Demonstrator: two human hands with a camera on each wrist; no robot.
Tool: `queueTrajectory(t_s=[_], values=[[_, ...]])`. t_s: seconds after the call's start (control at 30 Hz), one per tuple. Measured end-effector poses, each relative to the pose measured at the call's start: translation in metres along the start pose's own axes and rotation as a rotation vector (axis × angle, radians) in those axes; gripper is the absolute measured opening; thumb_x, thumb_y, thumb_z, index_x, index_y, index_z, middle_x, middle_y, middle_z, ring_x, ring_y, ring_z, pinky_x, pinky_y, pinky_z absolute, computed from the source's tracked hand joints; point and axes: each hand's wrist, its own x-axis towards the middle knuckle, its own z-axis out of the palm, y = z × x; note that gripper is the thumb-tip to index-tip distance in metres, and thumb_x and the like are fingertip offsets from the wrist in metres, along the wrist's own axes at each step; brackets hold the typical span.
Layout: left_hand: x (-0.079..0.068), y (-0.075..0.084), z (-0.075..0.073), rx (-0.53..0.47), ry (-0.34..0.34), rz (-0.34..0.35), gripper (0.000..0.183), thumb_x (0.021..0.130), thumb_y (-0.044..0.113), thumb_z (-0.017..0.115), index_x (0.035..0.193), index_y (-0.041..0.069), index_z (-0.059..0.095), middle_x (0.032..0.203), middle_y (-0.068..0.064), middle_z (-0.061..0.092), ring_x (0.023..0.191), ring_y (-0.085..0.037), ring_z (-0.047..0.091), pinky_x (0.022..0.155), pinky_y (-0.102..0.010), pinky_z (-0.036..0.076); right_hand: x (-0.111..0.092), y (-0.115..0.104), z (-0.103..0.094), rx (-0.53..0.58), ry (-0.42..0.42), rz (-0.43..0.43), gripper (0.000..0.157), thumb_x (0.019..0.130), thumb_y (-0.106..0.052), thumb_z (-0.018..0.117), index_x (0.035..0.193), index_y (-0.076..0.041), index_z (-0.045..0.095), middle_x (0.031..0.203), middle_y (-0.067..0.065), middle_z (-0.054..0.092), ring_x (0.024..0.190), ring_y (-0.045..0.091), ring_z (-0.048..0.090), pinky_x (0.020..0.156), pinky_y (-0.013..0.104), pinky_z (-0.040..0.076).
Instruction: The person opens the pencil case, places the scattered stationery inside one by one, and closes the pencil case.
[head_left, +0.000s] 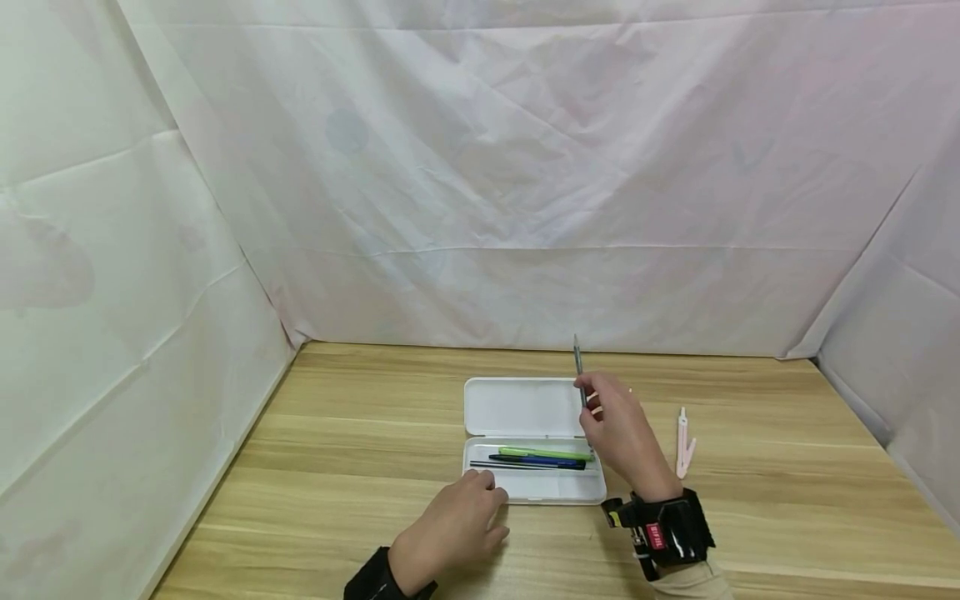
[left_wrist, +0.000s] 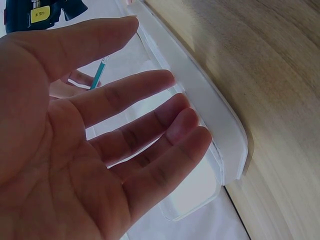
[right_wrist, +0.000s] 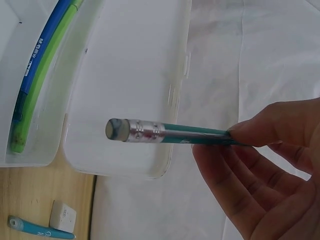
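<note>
A white plastic pencil case (head_left: 532, 497) lies with its lid (head_left: 521, 406) folded back on the table. Inside are a green pen (head_left: 543, 453), a blue pen (head_left: 540, 461) and thin dark sticks (head_left: 483, 465). My right hand (head_left: 618, 429) pinches a teal pencil (right_wrist: 195, 135) between thumb and fingers above the lid's right end. In the right wrist view its eraser end (right_wrist: 117, 129) faces the camera; its tip points away from me in the head view. My left hand (head_left: 459, 521) has loosely bent fingers at the case's front left edge, holding nothing.
To the right of the case lies a pale pink compass (head_left: 683, 446). The right wrist view shows a white eraser (right_wrist: 63, 216) and a second teal pencil (right_wrist: 40, 229) on the table. White cloth (head_left: 480, 167) hangs behind and at both sides.
</note>
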Motion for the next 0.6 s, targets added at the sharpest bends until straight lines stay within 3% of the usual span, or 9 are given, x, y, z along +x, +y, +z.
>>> queueTrajectory(t_s=[0.3,0.6], values=[[0.0003,-0.0007,0.0012,0.0,0.011,0.003,0.025,0.081,0.033,0.077,0.093,0.011,0.071,0.086,0.002,0.056,0.078,-0.011,0.051,0.067,-0.024,0.046,0.0,-0.0011,0.0043,-0.013,-0.028,-0.05,0.035,0.085,0.009,0.065,0.118,-0.002,0.06,0.115,0.014,0.062,0.091,0.021,0.062,0.073,0.032,0.056],[0.0006,-0.0005,0.0006,0.003,-0.001,0.0,0.025,0.082,0.033,0.077,0.093,0.012,0.071,0.087,0.002,0.057,0.079,-0.011,0.052,0.068,-0.024,0.047,-0.0008,-0.0017,0.0074,-0.032,-0.063,-0.049,0.035,0.086,0.008,0.065,0.119,-0.004,0.06,0.117,0.01,0.061,0.092,0.019,0.063,0.073,0.03,0.056]])
